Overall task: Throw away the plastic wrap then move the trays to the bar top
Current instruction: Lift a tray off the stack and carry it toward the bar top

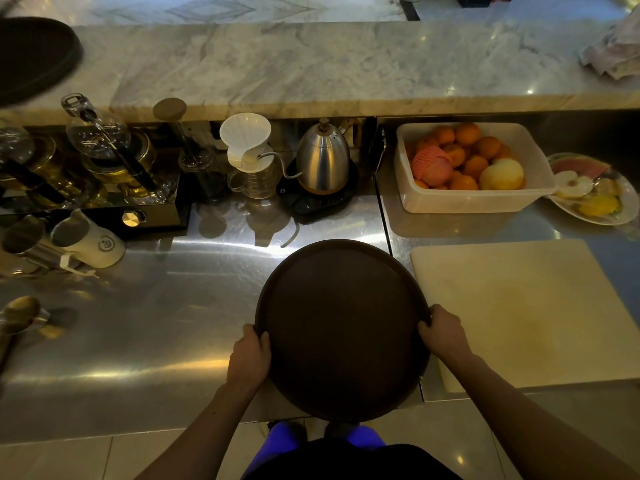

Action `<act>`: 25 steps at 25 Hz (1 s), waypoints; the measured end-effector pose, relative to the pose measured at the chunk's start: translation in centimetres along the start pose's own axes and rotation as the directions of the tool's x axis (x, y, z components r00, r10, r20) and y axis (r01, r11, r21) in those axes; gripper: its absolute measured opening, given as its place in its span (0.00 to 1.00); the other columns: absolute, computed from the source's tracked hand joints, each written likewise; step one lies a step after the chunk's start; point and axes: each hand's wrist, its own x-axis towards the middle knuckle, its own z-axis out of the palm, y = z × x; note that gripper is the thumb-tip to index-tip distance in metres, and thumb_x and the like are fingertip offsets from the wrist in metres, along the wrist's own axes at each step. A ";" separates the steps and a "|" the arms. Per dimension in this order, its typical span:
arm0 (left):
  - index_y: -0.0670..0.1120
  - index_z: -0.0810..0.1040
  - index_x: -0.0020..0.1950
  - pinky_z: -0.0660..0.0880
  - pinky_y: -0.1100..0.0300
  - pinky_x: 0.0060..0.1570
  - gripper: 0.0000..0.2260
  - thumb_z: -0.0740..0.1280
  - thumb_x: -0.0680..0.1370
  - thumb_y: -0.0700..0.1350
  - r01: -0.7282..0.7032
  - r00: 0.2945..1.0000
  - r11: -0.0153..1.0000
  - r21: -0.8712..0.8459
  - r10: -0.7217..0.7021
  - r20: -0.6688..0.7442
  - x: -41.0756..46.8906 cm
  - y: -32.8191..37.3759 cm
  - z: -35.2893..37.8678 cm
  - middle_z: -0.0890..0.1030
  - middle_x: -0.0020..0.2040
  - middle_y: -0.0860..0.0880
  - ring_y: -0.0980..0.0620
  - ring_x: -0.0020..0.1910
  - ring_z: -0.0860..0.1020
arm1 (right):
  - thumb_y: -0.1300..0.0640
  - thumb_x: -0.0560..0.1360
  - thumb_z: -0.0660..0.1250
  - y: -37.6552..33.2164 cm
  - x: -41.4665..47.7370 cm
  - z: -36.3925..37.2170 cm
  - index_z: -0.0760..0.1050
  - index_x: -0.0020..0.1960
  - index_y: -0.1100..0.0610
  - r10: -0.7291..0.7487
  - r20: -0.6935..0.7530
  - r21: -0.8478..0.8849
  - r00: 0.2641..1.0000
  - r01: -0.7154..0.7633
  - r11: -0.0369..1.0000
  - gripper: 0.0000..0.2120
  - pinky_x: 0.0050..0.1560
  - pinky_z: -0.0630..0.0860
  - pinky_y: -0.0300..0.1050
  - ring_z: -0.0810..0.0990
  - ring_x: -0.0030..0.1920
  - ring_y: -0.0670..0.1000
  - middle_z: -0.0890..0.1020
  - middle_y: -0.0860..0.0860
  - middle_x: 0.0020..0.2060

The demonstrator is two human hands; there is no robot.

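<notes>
Round dark tray (343, 327) gripped at opposite rims, left hand (250, 355) and right hand (444, 336) both closed on it, over steel counter (138, 341); marble bar top (329, 64) straight ahead, beyond; second tray (31, 57) already there, far left.

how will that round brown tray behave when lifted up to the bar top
The round brown tray probably stays stiff: held only at its edges, it shows no sag. Empty, it is likely light. Being wide, it may tilt unless the left hand and right hand rise evenly.
</notes>
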 end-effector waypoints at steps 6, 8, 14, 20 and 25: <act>0.39 0.70 0.57 0.74 0.57 0.39 0.11 0.57 0.82 0.46 0.052 0.998 0.997 -0.048 -0.054 -0.036 -0.1 0.2 0.2 0.77 0.45 0.44 0.48 0.42 0.78 | 0.59 0.77 0.61 -0.3 0.8 -0.5 0.71 0.56 0.65 0.050 0.090 0.051 0.995 -0.055 0.997 0.11 0.44 0.75 0.50 0.77 0.45 0.58 0.77 0.59 0.46; 0.39 0.71 0.58 0.73 0.56 0.40 0.11 0.57 0.83 0.45 0.081 0.995 0.994 -0.079 -0.085 -0.058 -0.2 0.1 0.0 0.77 0.46 0.44 0.47 0.43 0.77 | 0.60 0.77 0.59 0.0 0.9 0.0 0.71 0.56 0.66 0.044 0.117 0.083 0.992 -0.053 0.995 0.11 0.45 0.75 0.50 0.78 0.47 0.59 0.77 0.60 0.47; 0.38 0.71 0.59 0.72 0.55 0.41 0.13 0.56 0.83 0.47 0.122 0.984 0.980 -0.155 -0.140 -0.108 -0.3 -0.2 -1.6 0.76 0.46 0.44 0.47 0.43 0.77 | 0.55 0.80 0.57 -1.3 -0.1 1.0 0.71 0.55 0.63 0.043 0.118 0.301 0.992 -0.077 0.951 0.11 0.48 0.74 0.51 0.77 0.49 0.58 0.78 0.60 0.49; 0.40 0.68 0.58 0.73 0.55 0.40 0.14 0.56 0.83 0.50 0.115 0.986 0.960 -0.257 -0.142 -0.092 -0.2 0.5 -3.3 0.77 0.47 0.43 0.46 0.42 0.77 | 0.45 0.80 0.56 -2.2 -0.5 1.0 0.69 0.55 0.61 0.038 0.116 0.439 0.993 -0.086 0.894 0.18 0.44 0.71 0.48 0.76 0.49 0.57 0.76 0.57 0.48; 0.40 0.70 0.59 0.73 0.54 0.40 0.14 0.56 0.82 0.49 0.092 0.986 0.954 -0.286 -0.128 -0.109 -0.5 0.7 -4.0 0.77 0.45 0.44 0.47 0.42 0.77 | 0.48 0.82 0.54 -2.3 -1.6 1.1 0.68 0.53 0.60 0.018 0.042 0.461 0.999 -0.035 0.886 0.15 0.40 0.69 0.46 0.75 0.44 0.54 0.76 0.58 0.47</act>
